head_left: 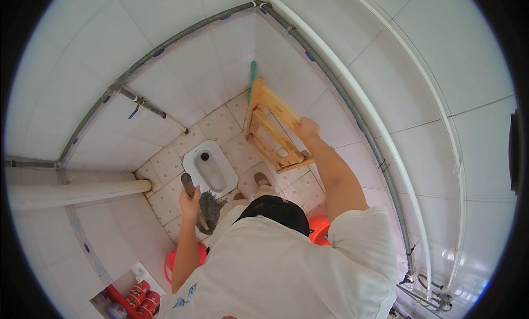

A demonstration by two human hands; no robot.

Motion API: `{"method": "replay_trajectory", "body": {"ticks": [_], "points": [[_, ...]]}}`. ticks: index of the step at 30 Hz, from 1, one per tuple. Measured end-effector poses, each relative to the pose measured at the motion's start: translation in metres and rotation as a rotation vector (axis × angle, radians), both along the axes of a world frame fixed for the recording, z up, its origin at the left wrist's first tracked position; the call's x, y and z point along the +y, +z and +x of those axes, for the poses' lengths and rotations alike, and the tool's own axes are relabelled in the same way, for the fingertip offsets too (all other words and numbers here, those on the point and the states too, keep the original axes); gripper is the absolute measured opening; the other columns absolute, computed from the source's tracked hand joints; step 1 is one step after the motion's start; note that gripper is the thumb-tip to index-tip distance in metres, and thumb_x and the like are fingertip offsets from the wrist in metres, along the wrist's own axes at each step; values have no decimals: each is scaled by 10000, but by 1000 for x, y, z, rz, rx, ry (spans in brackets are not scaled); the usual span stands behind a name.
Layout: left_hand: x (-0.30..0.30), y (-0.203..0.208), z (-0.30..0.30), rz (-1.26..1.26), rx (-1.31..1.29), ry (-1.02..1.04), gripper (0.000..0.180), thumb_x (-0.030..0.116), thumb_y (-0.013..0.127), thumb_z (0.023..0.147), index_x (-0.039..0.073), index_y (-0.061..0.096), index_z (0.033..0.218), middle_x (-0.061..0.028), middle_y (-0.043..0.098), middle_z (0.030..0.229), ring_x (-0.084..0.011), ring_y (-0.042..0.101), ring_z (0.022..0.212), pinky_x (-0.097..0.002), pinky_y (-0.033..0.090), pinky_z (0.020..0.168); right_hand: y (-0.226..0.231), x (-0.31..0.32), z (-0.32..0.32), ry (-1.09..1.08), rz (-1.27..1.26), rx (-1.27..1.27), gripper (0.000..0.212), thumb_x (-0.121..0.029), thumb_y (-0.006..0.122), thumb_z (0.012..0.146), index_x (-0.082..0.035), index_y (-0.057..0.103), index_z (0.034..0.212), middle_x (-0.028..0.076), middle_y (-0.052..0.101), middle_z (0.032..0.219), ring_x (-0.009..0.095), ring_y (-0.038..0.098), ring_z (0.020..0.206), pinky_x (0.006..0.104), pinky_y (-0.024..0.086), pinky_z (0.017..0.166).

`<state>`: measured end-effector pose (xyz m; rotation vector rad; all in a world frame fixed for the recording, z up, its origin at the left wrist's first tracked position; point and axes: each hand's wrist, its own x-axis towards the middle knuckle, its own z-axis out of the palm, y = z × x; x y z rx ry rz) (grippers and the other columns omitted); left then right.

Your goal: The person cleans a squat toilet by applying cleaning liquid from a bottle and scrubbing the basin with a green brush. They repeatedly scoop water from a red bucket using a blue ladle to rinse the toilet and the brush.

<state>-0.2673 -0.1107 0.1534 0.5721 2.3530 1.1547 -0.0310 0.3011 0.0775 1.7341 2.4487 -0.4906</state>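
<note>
Left hand [190, 200] clamped round the wooden handle of a grey string mop [208, 208], its head resting on the tiled floor [220, 126] just beside the white squat toilet pan [209, 169]. Right hand [307, 127] gripped on a wooden stool [273, 129], held tilted near the wall corner. Containers: red bucket [175, 259] and orange basin [319, 229], both largely hidden, contents not visible.

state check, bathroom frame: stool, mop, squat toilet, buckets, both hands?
wooden stool: lifted, tilted, off the floor
right hand: gripping the stool
left hand: closed on the mop handle
mop: head down on the floor tiles
squat toilet: uncovered
red buckets: on floor, contents hidden
</note>
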Motion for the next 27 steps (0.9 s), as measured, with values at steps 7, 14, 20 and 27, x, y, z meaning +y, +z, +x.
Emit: {"method": "replay_trajectory", "body": {"ticks": [7,14,20,27], "points": [[20,-12,22,-56,18,-32,195,171,621,858,-3,535,866,-71,554,698,-164,485,632,-314,418,620,4,43,69,-139,9,-79,382,-423,544,819,-68,661,902,146,664,910,316,636,864,419,504,743],[35,-20,35,11,10,-29,165,157,624,859,16,539,873,-51,531,686,-157,465,619,-307,404,598,23,46,65,-183,-109,-370,328,-296,578,834,-42,596,1040,123,659,998,285,649,930,441,537,693],[40,-20,44,-9,13,-45,162,141,627,846,9,546,894,-66,509,658,-176,456,595,-310,395,581,20,43,50,-146,-138,-466,393,-153,623,801,-15,519,1154,142,629,1058,332,631,967,472,546,619],[38,-21,54,46,20,-28,185,138,633,834,12,501,801,-83,474,606,-212,427,556,-325,377,552,29,52,50,37,-99,-590,442,-107,619,791,3,513,1205,138,622,1078,344,635,944,484,541,581]]}}
